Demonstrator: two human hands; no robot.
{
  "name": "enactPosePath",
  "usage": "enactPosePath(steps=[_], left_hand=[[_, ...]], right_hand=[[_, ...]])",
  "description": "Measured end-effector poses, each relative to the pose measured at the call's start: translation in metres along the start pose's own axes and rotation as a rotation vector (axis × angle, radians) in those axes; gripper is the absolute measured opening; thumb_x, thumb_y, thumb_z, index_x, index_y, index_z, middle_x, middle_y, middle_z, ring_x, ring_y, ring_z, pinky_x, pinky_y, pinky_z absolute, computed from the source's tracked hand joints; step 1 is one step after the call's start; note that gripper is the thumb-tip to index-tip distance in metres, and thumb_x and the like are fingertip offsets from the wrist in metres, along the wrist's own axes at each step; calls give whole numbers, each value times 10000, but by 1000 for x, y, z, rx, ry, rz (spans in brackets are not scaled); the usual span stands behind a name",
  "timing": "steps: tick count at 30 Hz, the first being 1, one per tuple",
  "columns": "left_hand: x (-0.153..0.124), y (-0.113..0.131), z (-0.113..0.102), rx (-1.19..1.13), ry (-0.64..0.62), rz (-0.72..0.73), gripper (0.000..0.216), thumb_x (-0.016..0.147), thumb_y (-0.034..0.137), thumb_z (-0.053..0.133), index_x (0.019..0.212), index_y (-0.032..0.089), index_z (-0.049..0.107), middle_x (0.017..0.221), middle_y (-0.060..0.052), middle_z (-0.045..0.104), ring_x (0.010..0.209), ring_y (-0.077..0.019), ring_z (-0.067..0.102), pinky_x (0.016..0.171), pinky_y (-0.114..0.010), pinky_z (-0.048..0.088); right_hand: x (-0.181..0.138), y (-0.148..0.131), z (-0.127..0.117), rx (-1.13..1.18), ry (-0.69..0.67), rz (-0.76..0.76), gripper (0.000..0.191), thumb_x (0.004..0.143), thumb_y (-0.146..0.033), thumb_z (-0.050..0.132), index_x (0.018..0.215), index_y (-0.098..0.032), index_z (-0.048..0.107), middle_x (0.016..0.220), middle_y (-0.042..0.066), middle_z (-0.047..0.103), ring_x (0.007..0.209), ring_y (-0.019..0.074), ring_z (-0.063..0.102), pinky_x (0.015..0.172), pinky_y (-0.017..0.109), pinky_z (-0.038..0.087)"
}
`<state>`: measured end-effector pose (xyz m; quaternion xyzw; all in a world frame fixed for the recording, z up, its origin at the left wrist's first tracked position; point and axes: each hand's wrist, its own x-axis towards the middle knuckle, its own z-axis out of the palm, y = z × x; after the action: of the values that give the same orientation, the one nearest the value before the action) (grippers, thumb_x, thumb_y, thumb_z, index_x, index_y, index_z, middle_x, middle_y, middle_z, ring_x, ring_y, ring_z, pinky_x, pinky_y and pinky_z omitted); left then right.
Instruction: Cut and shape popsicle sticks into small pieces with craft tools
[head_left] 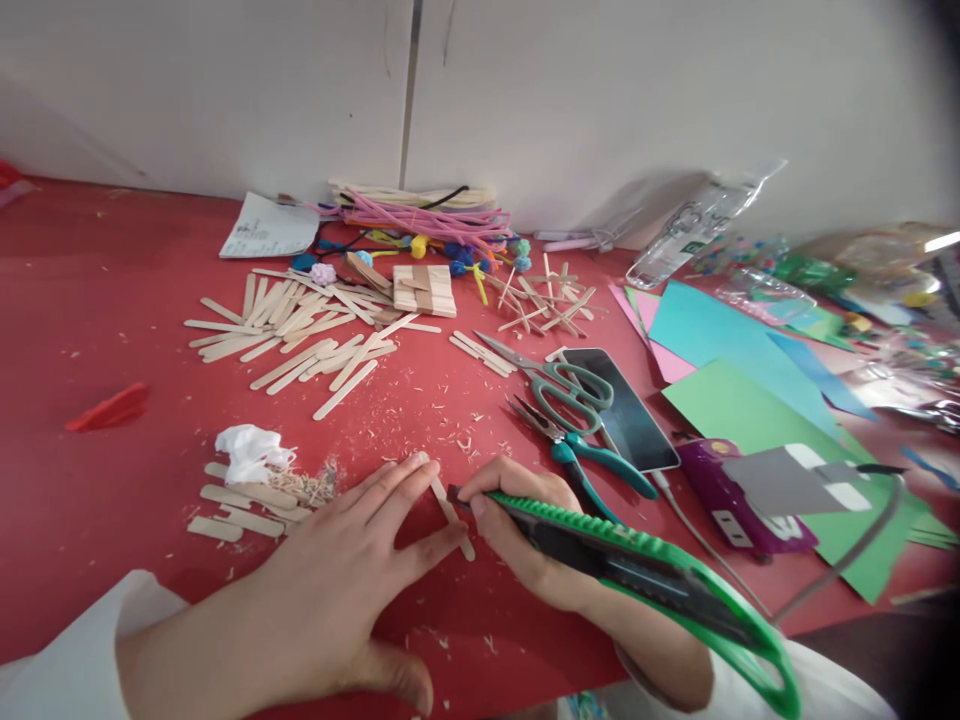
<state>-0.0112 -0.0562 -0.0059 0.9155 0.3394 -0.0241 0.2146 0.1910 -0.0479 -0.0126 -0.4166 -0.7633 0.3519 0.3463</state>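
Observation:
My left hand (pixel 352 560) lies with its fingers stretched out and apart. Its fingertips press a wooden craft stick (pixel 450 513) flat against the red table. In my right hand (pixel 529 530) is a green and black box cutter (pixel 622 555), its front end beside the stick and its handle slanting down to the right. I cannot make out the blade clearly. Left of my left hand lie several cut stick pieces (pixel 217 528), a crumpled white tissue (pixel 251 452) and a small heap of wood shavings (pixel 311 483).
Loose craft sticks (pixel 285 315) spread behind my hands. Scissors (pixel 559 385), pliers (pixel 577 450) and a phone (pixel 630 410) lie to the right, near coloured paper (pixel 739 400) and a purple case (pixel 712 490). Pink pipe cleaners (pixel 427 218) and a plastic bottle (pixel 679 235) are by the wall.

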Motion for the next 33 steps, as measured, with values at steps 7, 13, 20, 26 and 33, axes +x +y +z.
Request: enactPosePath(steps=[7, 13, 20, 26, 33], left_hand=[[0, 1, 1, -13, 14, 4, 882, 645, 769, 532, 1378, 291, 425, 1490, -206, 278, 1312, -472, 295, 973, -610, 365], [-1, -1, 1, -31, 24, 5, 879, 647, 766, 536, 1380, 296, 420, 1497, -193, 271, 1324, -462, 281, 982, -613, 358], [-2, 0, 1, -65, 43, -8, 889, 615, 730, 612, 1370, 294, 437, 1502, -190, 262, 1327, -476, 261, 979, -645, 336], [-2, 2, -2, -60, -1, -12, 874, 632, 729, 599, 1362, 272, 453, 1503, -200, 250, 1333, -465, 257, 994, -627, 332], [0, 3, -5, -60, 12, -9, 856, 654, 745, 559, 1356, 265, 464, 1503, -181, 267, 1345, -444, 250, 1006, -606, 340]], right_hand=[[0, 2, 1, -5, -5, 12, 122, 868, -190, 455, 789, -208, 547, 542, -49, 584, 430, 77, 524, 446, 189, 401], [0, 2, 3, 56, -12, 65, 133, 876, -193, 445, 774, -209, 528, 513, -59, 561, 421, 74, 511, 448, 184, 396], [-1, 3, -2, 29, -109, 64, 112, 882, -202, 447, 803, -191, 525, 532, -62, 506, 417, 68, 453, 436, 180, 362], [1, 8, -2, 38, -174, 56, 112, 891, -183, 424, 833, -194, 518, 564, -52, 541, 440, 74, 484, 466, 184, 388], [0, -4, -1, -45, -156, 115, 133, 894, -217, 409, 803, -206, 505, 597, -31, 554, 480, 98, 515, 501, 215, 423]])
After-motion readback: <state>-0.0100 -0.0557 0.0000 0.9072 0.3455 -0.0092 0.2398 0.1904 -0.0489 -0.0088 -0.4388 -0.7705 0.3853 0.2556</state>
